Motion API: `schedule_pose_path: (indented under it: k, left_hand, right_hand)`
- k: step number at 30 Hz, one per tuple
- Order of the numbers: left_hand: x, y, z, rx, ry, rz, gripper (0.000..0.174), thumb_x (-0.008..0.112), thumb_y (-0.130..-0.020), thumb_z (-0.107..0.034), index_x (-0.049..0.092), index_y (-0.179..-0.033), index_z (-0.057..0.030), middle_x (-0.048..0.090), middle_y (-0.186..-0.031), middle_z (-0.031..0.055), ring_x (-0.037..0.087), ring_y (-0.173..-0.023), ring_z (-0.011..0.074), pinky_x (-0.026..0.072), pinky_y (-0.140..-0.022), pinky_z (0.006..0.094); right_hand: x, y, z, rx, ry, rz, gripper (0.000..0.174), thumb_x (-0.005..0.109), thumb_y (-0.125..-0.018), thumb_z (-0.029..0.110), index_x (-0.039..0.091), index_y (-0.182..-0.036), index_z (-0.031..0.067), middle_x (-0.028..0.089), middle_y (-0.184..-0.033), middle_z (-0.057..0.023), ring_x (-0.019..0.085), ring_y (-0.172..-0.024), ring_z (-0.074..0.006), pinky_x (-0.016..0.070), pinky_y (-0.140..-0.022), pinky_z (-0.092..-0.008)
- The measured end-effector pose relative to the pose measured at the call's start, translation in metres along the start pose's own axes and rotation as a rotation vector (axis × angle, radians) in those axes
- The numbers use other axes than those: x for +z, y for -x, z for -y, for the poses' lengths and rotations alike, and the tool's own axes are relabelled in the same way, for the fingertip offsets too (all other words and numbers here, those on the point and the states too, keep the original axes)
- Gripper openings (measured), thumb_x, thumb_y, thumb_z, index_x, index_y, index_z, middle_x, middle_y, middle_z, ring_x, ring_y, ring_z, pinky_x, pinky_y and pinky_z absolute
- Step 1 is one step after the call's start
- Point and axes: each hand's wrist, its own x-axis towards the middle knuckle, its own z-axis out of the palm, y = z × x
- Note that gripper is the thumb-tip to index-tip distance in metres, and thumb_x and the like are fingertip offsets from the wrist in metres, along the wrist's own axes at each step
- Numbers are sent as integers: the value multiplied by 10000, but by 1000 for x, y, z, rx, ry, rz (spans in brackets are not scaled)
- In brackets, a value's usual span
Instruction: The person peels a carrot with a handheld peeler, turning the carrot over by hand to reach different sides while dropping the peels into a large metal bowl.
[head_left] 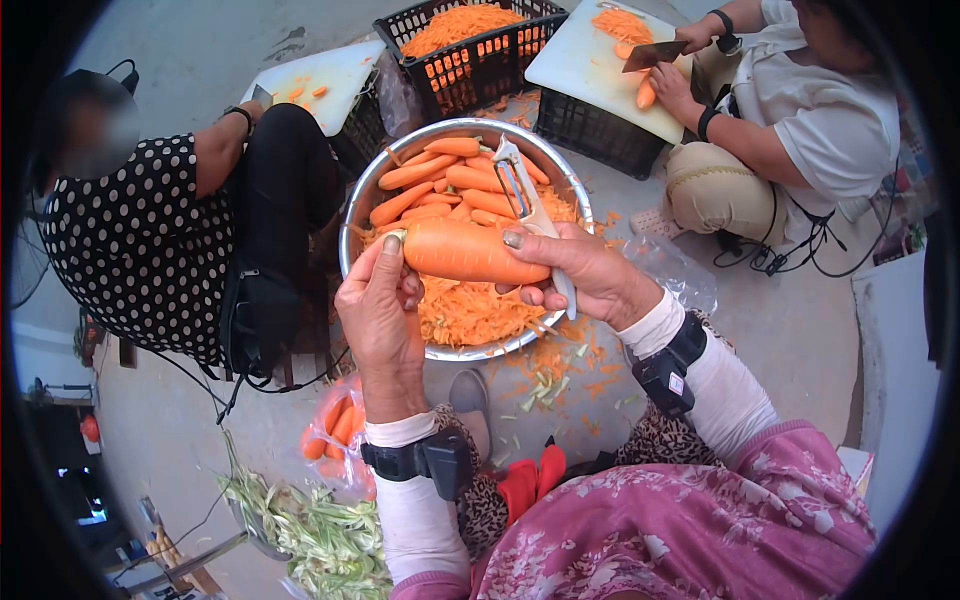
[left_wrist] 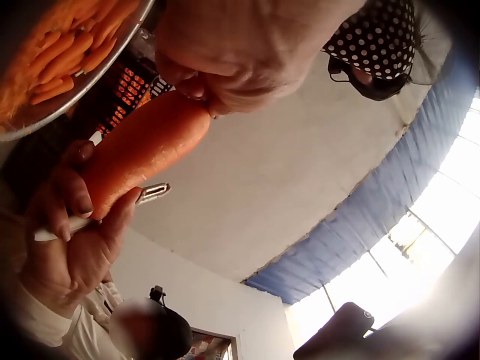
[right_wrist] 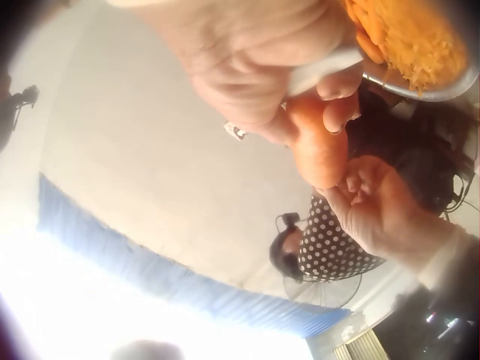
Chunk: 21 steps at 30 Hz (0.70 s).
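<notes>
A thick peeled carrot (head_left: 470, 252) lies level between my two hands, above a metal bowl (head_left: 468, 126). My left hand (head_left: 385, 290) pinches its stem end between thumb and fingers. Its other end is held by my right hand (head_left: 590, 265), thumb on top and fingers beneath. That same hand also grips a white peeler (head_left: 537, 215), its blade pointing up and away from the carrot. In the left wrist view, the peeler's metal head (left_wrist: 155, 192) sticks out past the right thumb. Whole carrots (head_left: 410, 172) fill the bowl's far side, orange peelings (head_left: 475, 312) its near side.
One person (head_left: 140, 240) sits at left by a cutting board (head_left: 325, 75). At right, another person (head_left: 820, 130) cuts carrot with a knife (head_left: 655, 56) on a board (head_left: 570, 65). A black crate (head_left: 480, 80) holds shredded carrot. Bagged carrots (head_left: 335, 425) and leafy greens (head_left: 320, 535) lie lower left.
</notes>
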Motion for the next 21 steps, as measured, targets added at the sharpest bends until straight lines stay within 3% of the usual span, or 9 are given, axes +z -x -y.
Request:
schedule_pose_path:
  k: [9,19,21]
  left_hand:
    - [5,2,-4,-5,62,55,233,561,-911,-72,553,-1092,75,507,-708,17,445,-569,71,356,-516,207]
    - [5,2,-4,1,-4,30,213,557,-862,-17,581,-1047,85,545,-691,30,442,-529,72,363,-505,205]
    - [5,1,-3,11,-18,25,214,558,-863,-18,584,-1047,88,560,-701,32,445,-529,71,364,-506,204]
  right_hand:
    - [-3,9,8,-28,36,30,398,579,-919,300,507,-1150,-16,630,-784,-107,561,-519,-62,389,-356,-143]
    - [-5,15,13,-30,93,15,436,613,-891,326,506,-1155,-3,623,-778,-94,563,-527,-55,398,-359,-138]
    - [-6,14,11,-12,52,29,470,602,-900,298,452,-1200,-33,639,-819,-179,561,-526,-83,391,-353,-146]
